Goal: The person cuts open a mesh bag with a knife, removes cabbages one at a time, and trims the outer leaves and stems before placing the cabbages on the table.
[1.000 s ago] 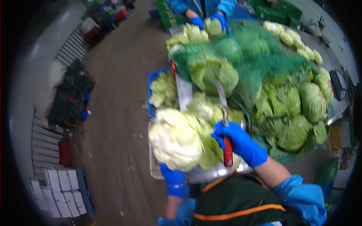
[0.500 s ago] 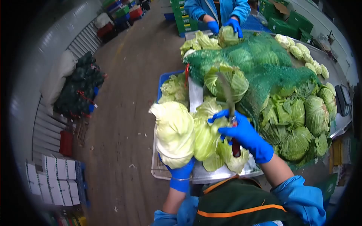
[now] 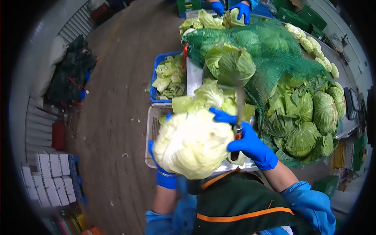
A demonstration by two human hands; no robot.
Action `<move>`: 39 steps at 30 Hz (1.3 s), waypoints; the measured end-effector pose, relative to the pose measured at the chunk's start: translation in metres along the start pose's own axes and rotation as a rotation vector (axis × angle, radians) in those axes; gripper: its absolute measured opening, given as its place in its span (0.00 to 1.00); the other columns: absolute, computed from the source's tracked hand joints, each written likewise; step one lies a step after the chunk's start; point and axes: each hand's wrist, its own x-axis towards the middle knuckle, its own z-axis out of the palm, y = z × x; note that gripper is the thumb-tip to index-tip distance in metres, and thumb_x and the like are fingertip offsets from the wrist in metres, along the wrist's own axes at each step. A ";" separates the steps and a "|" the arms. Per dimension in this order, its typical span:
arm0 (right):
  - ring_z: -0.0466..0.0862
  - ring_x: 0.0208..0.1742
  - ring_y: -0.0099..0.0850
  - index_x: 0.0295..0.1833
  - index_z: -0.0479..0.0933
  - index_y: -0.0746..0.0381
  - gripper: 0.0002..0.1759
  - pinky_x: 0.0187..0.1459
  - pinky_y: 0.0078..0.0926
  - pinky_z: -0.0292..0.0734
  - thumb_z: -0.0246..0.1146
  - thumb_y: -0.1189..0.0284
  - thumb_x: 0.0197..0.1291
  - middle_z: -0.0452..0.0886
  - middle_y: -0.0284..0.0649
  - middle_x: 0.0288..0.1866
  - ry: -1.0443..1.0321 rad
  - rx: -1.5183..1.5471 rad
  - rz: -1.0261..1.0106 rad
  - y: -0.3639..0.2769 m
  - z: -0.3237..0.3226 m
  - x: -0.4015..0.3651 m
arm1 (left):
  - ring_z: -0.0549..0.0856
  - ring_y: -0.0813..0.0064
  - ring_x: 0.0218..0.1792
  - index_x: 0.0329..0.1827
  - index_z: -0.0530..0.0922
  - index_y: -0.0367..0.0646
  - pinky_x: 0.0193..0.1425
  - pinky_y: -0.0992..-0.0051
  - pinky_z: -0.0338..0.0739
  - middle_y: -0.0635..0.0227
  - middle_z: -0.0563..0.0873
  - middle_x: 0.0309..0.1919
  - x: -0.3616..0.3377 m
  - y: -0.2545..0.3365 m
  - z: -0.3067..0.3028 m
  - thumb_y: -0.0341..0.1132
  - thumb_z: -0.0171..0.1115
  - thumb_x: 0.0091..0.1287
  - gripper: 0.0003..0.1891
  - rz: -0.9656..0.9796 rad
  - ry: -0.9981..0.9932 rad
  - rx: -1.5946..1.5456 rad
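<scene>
A pale, trimmed cabbage [image 3: 192, 145] is held up in front of my apron. My blue-gloved left hand [image 3: 162, 168] grips it from the left and below, with part of the fingers behind it. On the other side my gloved right hand [image 3: 250, 143] is wrapped round the dark handle of a knife [image 3: 239, 105], its blade pointing away from me. The right fingertips reach the cabbage's upper right side. Loose green leaves [image 3: 211, 96] lie on the metal table [image 3: 192, 78] just beyond, and a whole green cabbage [image 3: 235, 66] sits behind them.
Green net sacks of cabbages [image 3: 254, 43] cover the table's middle, with loose cabbages [image 3: 303, 137] at right. A blue crate [image 3: 154, 74] of leaves and a pale basket [image 3: 150, 145] stand at the left edge. A co-worker's gloved hands [image 3: 241, 11] hold a cabbage opposite. White boxes [image 3: 55, 178] are stacked lower left.
The held cabbage has moved right and turned, coming in front of my body close to my right hand. Right hand and knife have shifted slightly left, and the camera view has tilted down.
</scene>
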 end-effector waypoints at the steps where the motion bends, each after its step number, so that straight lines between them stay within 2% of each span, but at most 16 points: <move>1: 0.56 0.72 0.38 0.59 0.71 0.61 0.32 0.69 0.37 0.50 0.70 0.72 0.44 0.59 0.47 0.70 0.043 0.055 -0.067 -0.006 0.007 -0.005 | 0.68 0.56 0.62 0.68 0.59 0.39 0.68 0.57 0.61 0.49 0.65 0.64 -0.011 0.004 -0.009 0.52 0.44 0.69 0.31 -0.093 -0.022 -0.231; 2: 0.55 0.72 0.40 0.57 0.72 0.62 0.30 0.70 0.38 0.49 0.70 0.72 0.44 0.59 0.48 0.70 0.072 0.102 -0.148 -0.014 0.013 -0.005 | 0.65 0.55 0.65 0.70 0.55 0.41 0.69 0.56 0.58 0.50 0.61 0.67 -0.018 0.005 -0.014 0.56 0.43 0.68 0.34 -0.166 -0.061 -0.457; 3: 0.53 0.73 0.43 0.50 0.76 0.64 0.22 0.69 0.41 0.48 0.68 0.75 0.45 0.63 0.49 0.68 0.127 0.232 -0.105 -0.023 0.017 -0.009 | 0.57 0.52 0.69 0.72 0.49 0.45 0.71 0.51 0.52 0.54 0.54 0.70 -0.019 -0.012 0.001 0.71 0.48 0.54 0.50 -0.189 0.381 0.272; 6: 0.70 0.63 0.45 0.35 0.80 0.67 0.07 0.64 0.43 0.61 0.65 0.81 0.47 0.81 0.47 0.46 -0.227 -0.011 -0.185 -0.022 0.007 -0.008 | 0.55 0.52 0.70 0.72 0.50 0.45 0.70 0.48 0.50 0.58 0.55 0.70 -0.027 -0.026 0.028 0.79 0.50 0.40 0.60 0.142 -0.130 -0.713; 7: 0.82 0.45 0.40 0.33 0.80 0.68 0.04 0.54 0.38 0.73 0.63 0.82 0.49 0.83 0.45 0.39 -0.168 -0.029 -0.200 -0.014 0.010 -0.013 | 0.56 0.52 0.69 0.72 0.50 0.47 0.69 0.48 0.52 0.58 0.55 0.70 -0.033 -0.025 0.020 0.81 0.45 0.42 0.59 0.033 0.085 -0.337; 8: 0.83 0.31 0.33 0.37 0.79 0.69 0.07 0.39 0.25 0.78 0.61 0.80 0.51 0.83 0.46 0.39 -0.077 0.083 0.276 -0.025 0.005 -0.026 | 0.57 0.51 0.69 0.72 0.50 0.50 0.69 0.48 0.55 0.58 0.55 0.70 -0.040 -0.027 0.005 0.82 0.40 0.43 0.58 -0.075 0.296 0.039; 9: 0.83 0.29 0.33 0.37 0.77 0.68 0.09 0.37 0.27 0.78 0.61 0.75 0.51 0.82 0.48 0.35 0.043 0.242 0.154 -0.019 0.001 -0.028 | 0.57 0.51 0.69 0.73 0.49 0.50 0.69 0.47 0.55 0.59 0.54 0.71 -0.036 -0.036 -0.011 0.81 0.39 0.46 0.56 0.049 -0.129 -0.656; 11: 0.80 0.25 0.33 0.50 0.72 0.66 0.21 0.29 0.21 0.75 0.59 0.65 0.54 0.80 0.48 0.37 0.302 0.262 0.035 -0.007 -0.011 -0.016 | 0.56 0.51 0.69 0.73 0.49 0.50 0.69 0.48 0.55 0.59 0.53 0.71 -0.038 -0.032 -0.021 0.80 0.39 0.47 0.56 0.092 0.118 -0.308; 14: 0.79 0.39 0.20 0.68 0.57 0.63 0.37 0.25 0.14 0.71 0.61 0.63 0.56 0.72 0.43 0.59 0.207 0.210 0.273 -0.013 -0.004 -0.012 | 0.56 0.52 0.69 0.72 0.49 0.48 0.70 0.49 0.54 0.59 0.53 0.71 -0.036 -0.016 -0.011 0.79 0.42 0.47 0.56 0.140 0.334 0.120; 16: 0.74 0.53 0.25 0.70 0.54 0.61 0.43 0.50 0.26 0.73 0.67 0.66 0.52 0.67 0.39 0.65 0.250 0.263 0.326 -0.007 0.012 -0.015 | 0.57 0.53 0.68 0.72 0.49 0.47 0.69 0.50 0.54 0.60 0.54 0.70 -0.033 -0.012 -0.007 0.75 0.47 0.50 0.53 0.091 0.451 0.308; 18: 0.74 0.54 0.26 0.70 0.56 0.62 0.41 0.50 0.27 0.74 0.68 0.69 0.52 0.69 0.39 0.63 0.300 -0.060 -0.036 -0.013 0.020 -0.016 | 0.61 0.57 0.66 0.71 0.51 0.48 0.69 0.54 0.57 0.63 0.58 0.69 -0.026 -0.013 -0.013 0.69 0.49 0.57 0.46 0.127 0.069 0.148; 20: 0.76 0.54 0.25 0.68 0.59 0.64 0.36 0.36 0.19 0.77 0.66 0.70 0.55 0.71 0.40 0.62 0.275 -0.170 -0.138 -0.011 0.018 -0.019 | 0.63 0.62 0.65 0.70 0.53 0.48 0.69 0.58 0.58 0.64 0.60 0.68 -0.016 -0.040 -0.009 0.64 0.49 0.61 0.41 0.060 0.419 0.353; 23: 0.74 0.58 0.24 0.66 0.61 0.62 0.30 0.27 0.15 0.74 0.60 0.68 0.60 0.71 0.40 0.62 0.233 0.035 0.293 -0.038 0.012 -0.025 | 0.65 0.61 0.64 0.69 0.59 0.48 0.69 0.60 0.58 0.64 0.65 0.65 -0.011 -0.062 -0.021 0.62 0.46 0.64 0.36 0.153 0.323 -0.085; 27: 0.77 0.51 0.24 0.70 0.54 0.60 0.35 0.25 0.17 0.74 0.57 0.61 0.61 0.68 0.41 0.64 0.198 0.038 0.145 -0.035 0.008 -0.024 | 0.67 0.62 0.63 0.69 0.59 0.50 0.67 0.59 0.62 0.64 0.66 0.64 -0.026 -0.030 -0.004 0.53 0.51 0.66 0.31 -0.006 0.388 -0.056; 32: 0.78 0.41 0.25 0.67 0.57 0.63 0.36 0.24 0.20 0.74 0.59 0.56 0.60 0.72 0.38 0.53 0.126 0.245 0.573 0.025 -0.001 -0.046 | 0.68 0.59 0.63 0.70 0.53 0.46 0.66 0.58 0.65 0.60 0.67 0.63 -0.039 -0.009 -0.013 0.30 0.63 0.55 0.40 0.005 0.368 -0.001; 39: 0.76 0.37 0.28 0.65 0.61 0.54 0.28 0.31 0.24 0.75 0.59 0.66 0.60 0.73 0.37 0.43 0.406 -0.441 0.354 0.089 -0.021 -0.091 | 0.71 0.64 0.59 0.68 0.55 0.43 0.62 0.66 0.70 0.59 0.68 0.59 -0.046 -0.082 -0.030 0.24 0.66 0.52 0.40 -0.170 0.762 0.437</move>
